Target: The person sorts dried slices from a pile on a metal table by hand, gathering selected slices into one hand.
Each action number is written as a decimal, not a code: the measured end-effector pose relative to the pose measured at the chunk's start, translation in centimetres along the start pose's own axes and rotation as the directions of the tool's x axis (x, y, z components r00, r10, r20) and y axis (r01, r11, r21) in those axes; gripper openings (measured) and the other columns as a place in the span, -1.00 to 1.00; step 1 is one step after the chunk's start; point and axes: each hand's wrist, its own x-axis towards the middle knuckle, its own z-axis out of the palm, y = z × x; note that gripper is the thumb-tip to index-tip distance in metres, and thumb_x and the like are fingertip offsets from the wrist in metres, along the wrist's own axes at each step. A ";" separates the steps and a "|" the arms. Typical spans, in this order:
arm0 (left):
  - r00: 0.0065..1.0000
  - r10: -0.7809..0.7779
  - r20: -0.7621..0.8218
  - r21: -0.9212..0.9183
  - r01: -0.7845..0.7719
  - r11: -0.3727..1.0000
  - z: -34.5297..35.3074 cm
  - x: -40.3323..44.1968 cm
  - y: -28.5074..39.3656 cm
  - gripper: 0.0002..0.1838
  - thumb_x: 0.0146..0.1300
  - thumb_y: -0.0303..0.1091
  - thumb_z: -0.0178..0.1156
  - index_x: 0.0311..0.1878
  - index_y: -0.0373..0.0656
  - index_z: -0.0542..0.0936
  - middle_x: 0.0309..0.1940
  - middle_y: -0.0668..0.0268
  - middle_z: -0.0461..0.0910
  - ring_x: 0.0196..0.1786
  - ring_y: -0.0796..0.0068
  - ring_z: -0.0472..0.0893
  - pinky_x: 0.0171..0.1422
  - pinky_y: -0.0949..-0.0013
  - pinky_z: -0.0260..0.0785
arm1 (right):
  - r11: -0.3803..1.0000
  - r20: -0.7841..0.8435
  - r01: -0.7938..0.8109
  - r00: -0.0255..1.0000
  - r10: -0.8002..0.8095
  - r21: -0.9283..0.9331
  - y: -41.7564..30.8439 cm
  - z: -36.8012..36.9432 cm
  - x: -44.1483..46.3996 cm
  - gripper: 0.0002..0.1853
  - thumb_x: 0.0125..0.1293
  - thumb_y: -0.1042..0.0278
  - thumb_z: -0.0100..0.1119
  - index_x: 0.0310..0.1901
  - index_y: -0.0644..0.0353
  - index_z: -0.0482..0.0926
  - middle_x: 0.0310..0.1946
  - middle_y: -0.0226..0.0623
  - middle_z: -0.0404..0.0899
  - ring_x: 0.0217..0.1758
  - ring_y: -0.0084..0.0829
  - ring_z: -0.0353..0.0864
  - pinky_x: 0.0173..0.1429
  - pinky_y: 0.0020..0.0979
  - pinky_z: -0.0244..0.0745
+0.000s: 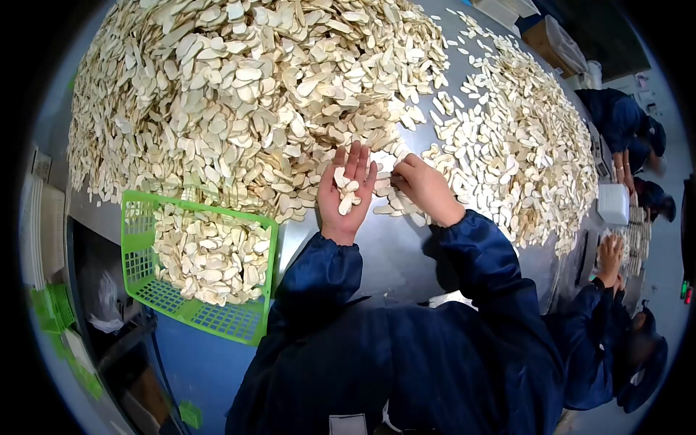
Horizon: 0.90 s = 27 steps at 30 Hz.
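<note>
Grey metal table (395, 250) is carrying a heap (217, 94) of pale slices, with a looser spread (533, 156) lying to the right; beyond that, a co-worker (586, 348) in dark clothing is standing. Left hand (339, 210) is lying palm up, fingers extended and apart, not gripping; several slices (348, 192) are resting loose on it. Right hand (428, 192) is hovering just beside it, fingers bent with their tips drawn close; whether they are pinching a slice, I cannot tell. Green basket (267, 279), part filled with slices, is sitting near the left sleeve (319, 272).

Because nothing is closing over the palm's slices, a slight tilt could be enough to slide them off. More could be dropping from the heap's slope if a wrist knocks it. The basket is apparently jutting past the table edge, so an elbow bump might tip it.
</note>
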 end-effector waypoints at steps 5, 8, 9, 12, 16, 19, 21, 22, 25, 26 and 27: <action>1.000 0.014 -0.005 0.003 -0.014 1.000 -0.4 0.2 0.0 -0.68 0.40 -0.25 -0.05 0.15 -0.07 0.45 0.31 0.19 0.34 0.42 0.25 0.21 0.51 0.02 -0.01 | 0.976 0.037 -0.193 0.981 0.190 0.105 0.6 -1.6 0.1 -0.88 0.11 0.44 0.22 -0.35 0.26 0.49 -0.40 -0.18 0.54 -0.35 -0.16 0.56 -0.28 -0.27 0.45; 1.000 -0.023 -0.004 0.028 0.023 0.999 -0.1 0.1 -0.3 -0.68 0.40 -0.23 -0.05 0.15 -0.07 0.46 0.31 0.19 0.34 0.42 0.25 0.22 0.50 0.01 0.01 | 0.887 0.049 -0.239 0.970 0.240 0.394 -1.4 -4.1 1.0 -0.83 0.11 0.43 0.24 -0.27 0.29 0.54 -0.37 -0.19 0.57 -0.40 -0.33 0.53 -0.28 -0.39 0.43; 0.999 -0.044 0.020 0.051 0.043 0.998 -0.2 0.0 -0.3 -0.68 0.41 -0.22 -0.06 0.14 -0.07 0.47 0.31 0.19 0.35 0.41 0.25 0.23 0.50 0.00 0.02 | 0.871 -0.002 -0.183 0.978 0.207 0.456 -1.9 -5.0 1.5 -0.81 0.11 0.42 0.25 -0.24 0.29 0.55 -0.35 -0.20 0.57 -0.41 -0.35 0.53 -0.27 -0.41 0.43; 0.998 -0.049 0.029 -0.003 0.049 0.999 0.1 -0.1 -0.3 -0.67 0.41 -0.22 -0.08 0.14 -0.09 0.47 0.28 0.22 0.37 0.42 0.30 0.22 0.51 0.05 0.01 | 0.967 -0.215 -0.106 0.964 0.158 0.233 0.3 -5.2 2.5 -0.74 0.12 0.35 0.26 -0.16 0.24 0.60 -0.34 -0.20 0.57 -0.36 -0.26 0.56 -0.25 -0.34 0.46; 0.998 -0.026 0.057 -0.012 0.027 1.000 -0.2 0.2 0.2 -0.69 0.40 -0.25 -0.04 0.13 -0.08 0.48 0.28 0.19 0.36 0.42 0.25 0.23 0.51 0.08 0.00 | 0.977 -0.044 -0.151 0.988 0.146 -0.148 3.7 -2.1 1.8 -0.85 0.09 0.36 0.24 -0.30 0.18 0.63 -0.42 -0.19 0.52 -0.26 -0.14 0.55 -0.24 -0.21 0.48; 0.999 -0.014 0.036 0.017 0.014 1.000 0.0 0.0 0.0 -0.69 0.37 -0.27 0.01 0.14 -0.08 0.46 0.29 0.19 0.35 0.42 0.25 0.22 0.51 0.06 0.00 | 0.973 -0.085 -0.061 0.995 0.043 -0.222 3.7 -0.8 1.5 -0.88 0.06 0.35 0.26 -0.43 0.20 0.60 -0.44 -0.20 0.49 -0.22 -0.15 0.53 -0.21 -0.18 0.46; 0.999 -0.030 0.028 0.022 0.030 0.999 -0.1 0.0 0.0 -0.68 0.37 -0.26 0.01 0.15 -0.09 0.46 0.29 0.18 0.35 0.42 0.24 0.22 0.51 0.02 0.00 | 0.986 -0.040 -0.058 0.998 0.053 -0.158 3.5 -1.0 1.4 -0.86 0.06 0.37 0.27 -0.44 0.27 0.58 -0.44 -0.18 0.49 -0.26 -0.13 0.52 -0.22 -0.18 0.44; 0.998 -0.045 0.032 0.021 0.044 0.999 -0.3 0.1 -0.1 -0.67 0.37 -0.26 0.00 0.15 -0.09 0.45 0.30 0.18 0.34 0.42 0.24 0.22 0.51 0.01 0.00 | 0.994 -0.023 -0.090 0.996 0.089 -0.057 2.8 -1.6 1.5 -0.85 0.05 0.37 0.27 -0.42 0.28 0.57 -0.44 -0.18 0.50 -0.28 -0.14 0.52 -0.22 -0.19 0.44; 0.995 -0.084 0.053 0.034 0.082 0.996 -0.5 0.1 -0.3 -0.66 0.38 -0.23 -0.03 0.17 -0.09 0.45 0.30 0.18 0.34 0.42 0.24 0.22 0.51 -0.02 0.00 | 0.915 0.037 -0.159 0.987 0.157 0.370 -1.4 -4.2 1.6 -0.78 0.06 0.34 0.31 -0.35 0.33 0.57 -0.42 -0.15 0.54 -0.37 -0.21 0.53 -0.27 -0.29 0.41; 0.993 -0.099 0.060 0.045 0.096 0.994 -0.4 0.0 -0.3 -0.65 0.39 -0.22 -0.04 0.17 -0.09 0.45 0.30 0.18 0.34 0.42 0.24 0.23 0.50 -0.02 0.00 | 0.878 0.078 -0.190 0.982 0.174 0.439 -2.6 -5.1 1.6 -0.74 0.06 0.32 0.34 -0.27 0.30 0.57 -0.39 -0.16 0.55 -0.35 -0.26 0.54 -0.27 -0.33 0.42; 0.996 -0.082 0.022 0.076 0.080 0.994 0.0 -0.2 -0.5 -0.65 0.40 -0.19 -0.06 0.16 -0.07 0.46 0.30 0.19 0.34 0.40 0.24 0.24 0.48 -0.01 0.05 | 0.912 0.042 -0.160 0.987 0.155 0.378 -2.4 -4.9 1.3 -0.72 0.07 0.30 0.33 -0.23 0.28 0.57 -0.38 -0.16 0.54 -0.34 -0.24 0.55 -0.27 -0.32 0.43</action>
